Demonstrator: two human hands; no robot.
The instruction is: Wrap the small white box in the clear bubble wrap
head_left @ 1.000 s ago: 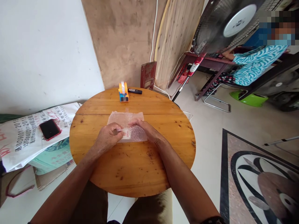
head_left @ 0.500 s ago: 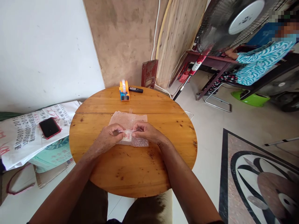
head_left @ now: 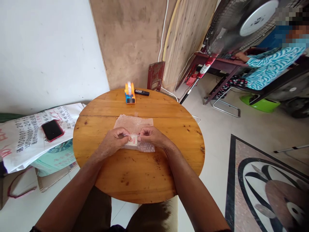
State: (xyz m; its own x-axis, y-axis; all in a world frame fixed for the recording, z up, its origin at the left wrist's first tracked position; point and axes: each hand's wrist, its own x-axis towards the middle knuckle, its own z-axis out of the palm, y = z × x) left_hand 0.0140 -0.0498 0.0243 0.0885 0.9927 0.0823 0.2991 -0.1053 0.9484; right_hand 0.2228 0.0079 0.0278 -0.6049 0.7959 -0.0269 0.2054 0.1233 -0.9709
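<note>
Pinching narrowly, left hand [head_left: 116, 138] and right hand [head_left: 152, 137] hold bubble wrap [head_left: 134, 122]; between them, small white box [head_left: 133, 141], red print up, long axis unclear; wrap's far edge running left-right on round table [head_left: 140, 175]; tape dispenser [head_left: 130, 93] beyond.

The left hand [head_left: 115, 139] and right hand [head_left: 152, 137] are partly hiding a pale packet [head_left: 134, 142] whose red print [head_left: 134, 140] is showing too small to read, while a standing fan [head_left: 252, 23] is blurring and running past the top edge.

bubble wrap [head_left: 134, 122]: clear, crinkled plastic | table [head_left: 145, 174]: smooth, glossy wood
</note>
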